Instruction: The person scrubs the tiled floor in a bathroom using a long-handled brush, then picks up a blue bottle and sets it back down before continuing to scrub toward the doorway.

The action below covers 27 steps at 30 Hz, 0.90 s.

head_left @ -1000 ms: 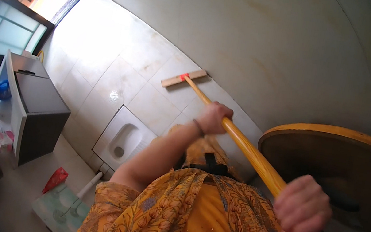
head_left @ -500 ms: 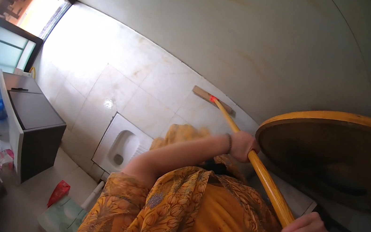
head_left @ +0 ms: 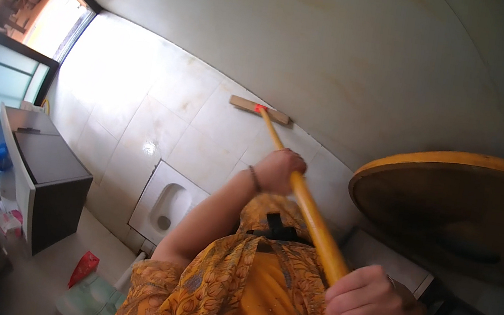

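Note:
A long-handled floor squeegee slants across the middle, its yellow pole rising from lower right to upper left. Its tan bar head, red at the joint, rests on the pale tiles close to the foot of the wall. My left hand, with a bracelet at the wrist, wraps round the pole nearer the head. Further up, by my body, my right hand is closed round the thick end of the pole. Whatever edge lies under the bar is mostly hidden.
A white squat toilet is set in the floor to the left. Beyond it stands a grey cabinet. At right, a large round yellow-rimmed board leans by the wall. A doorway lets in light at upper left.
The squeegee head has slid leftward along the wall's foot. Both hands have shifted left with the pole, and my left forearm points more steeply away from me.

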Tool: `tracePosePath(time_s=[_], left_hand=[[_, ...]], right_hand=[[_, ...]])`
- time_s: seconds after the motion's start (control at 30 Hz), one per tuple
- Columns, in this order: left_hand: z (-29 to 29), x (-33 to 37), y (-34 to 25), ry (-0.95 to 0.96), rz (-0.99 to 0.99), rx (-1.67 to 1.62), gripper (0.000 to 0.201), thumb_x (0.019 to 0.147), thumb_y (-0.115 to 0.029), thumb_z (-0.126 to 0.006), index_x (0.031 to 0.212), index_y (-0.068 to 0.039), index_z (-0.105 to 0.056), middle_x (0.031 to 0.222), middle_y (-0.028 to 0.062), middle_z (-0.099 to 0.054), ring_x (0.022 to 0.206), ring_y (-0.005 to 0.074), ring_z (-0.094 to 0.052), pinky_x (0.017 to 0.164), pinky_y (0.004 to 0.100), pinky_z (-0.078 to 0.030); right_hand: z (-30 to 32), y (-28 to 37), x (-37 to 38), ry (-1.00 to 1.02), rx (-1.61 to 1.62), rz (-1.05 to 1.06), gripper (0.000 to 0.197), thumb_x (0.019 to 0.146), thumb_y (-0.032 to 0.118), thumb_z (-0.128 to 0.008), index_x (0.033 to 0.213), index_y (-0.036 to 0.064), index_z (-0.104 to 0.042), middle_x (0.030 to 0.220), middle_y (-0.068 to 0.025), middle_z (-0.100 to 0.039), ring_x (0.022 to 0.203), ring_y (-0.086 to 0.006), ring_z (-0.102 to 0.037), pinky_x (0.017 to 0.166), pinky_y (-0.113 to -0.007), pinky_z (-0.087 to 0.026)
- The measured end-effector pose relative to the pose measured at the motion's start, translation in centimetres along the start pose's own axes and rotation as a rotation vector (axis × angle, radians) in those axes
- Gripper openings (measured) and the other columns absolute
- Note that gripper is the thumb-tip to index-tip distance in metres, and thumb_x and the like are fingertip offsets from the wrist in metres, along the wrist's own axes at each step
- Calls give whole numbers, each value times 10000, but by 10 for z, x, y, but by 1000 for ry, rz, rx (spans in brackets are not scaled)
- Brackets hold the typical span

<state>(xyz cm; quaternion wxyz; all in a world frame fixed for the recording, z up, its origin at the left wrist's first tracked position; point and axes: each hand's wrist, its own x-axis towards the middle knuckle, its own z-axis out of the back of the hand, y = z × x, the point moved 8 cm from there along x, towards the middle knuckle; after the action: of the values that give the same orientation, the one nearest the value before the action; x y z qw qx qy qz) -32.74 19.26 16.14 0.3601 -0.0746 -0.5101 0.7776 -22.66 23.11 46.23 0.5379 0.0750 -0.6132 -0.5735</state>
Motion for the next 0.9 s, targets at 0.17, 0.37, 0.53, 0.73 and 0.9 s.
tracePosePath(time_s=[0.17,0.37,0.53,0.73,0.9], left_hand=[[51,-54,56,-151,107,82,178,673,-123,-689,627,-78,-523,655,85,-560,667,278,-568,688,375,-485],[94,-111,144,-29,388,376,165,572,-95,-695,629,-106,-541,682,81,-567,750,306,-562,708,396,-452],[48,-84,118,14,212,322,171,561,-123,-713,645,-96,-567,717,89,-587,763,307,-574,712,398,-466],[-57,-55,17,214,91,210,131,630,-177,-684,673,-100,-588,682,83,-604,712,308,-600,701,402,-488],[-131,-54,-42,438,-73,92,145,631,-226,-661,692,-106,-606,731,92,-624,740,327,-603,685,436,-489]], right_hand=[[-17,-42,-13,-101,22,90,252,811,74,-678,638,72,-494,582,-20,-529,519,-163,-542,535,-301,-499],[-43,-130,-32,-109,32,-12,238,801,10,-599,612,57,-463,594,-50,-508,526,-227,-527,573,-384,-493],[-32,-100,-71,-264,-8,-36,257,801,28,-594,587,73,-458,551,-26,-498,485,-203,-513,541,-362,-483],[-44,5,-119,-441,-91,-186,282,812,72,-619,596,91,-438,529,-26,-495,457,-177,-503,520,-350,-489],[-82,65,-146,-409,-224,-315,217,845,123,-649,682,86,-511,652,-39,-579,583,-192,-569,565,-336,-499]])
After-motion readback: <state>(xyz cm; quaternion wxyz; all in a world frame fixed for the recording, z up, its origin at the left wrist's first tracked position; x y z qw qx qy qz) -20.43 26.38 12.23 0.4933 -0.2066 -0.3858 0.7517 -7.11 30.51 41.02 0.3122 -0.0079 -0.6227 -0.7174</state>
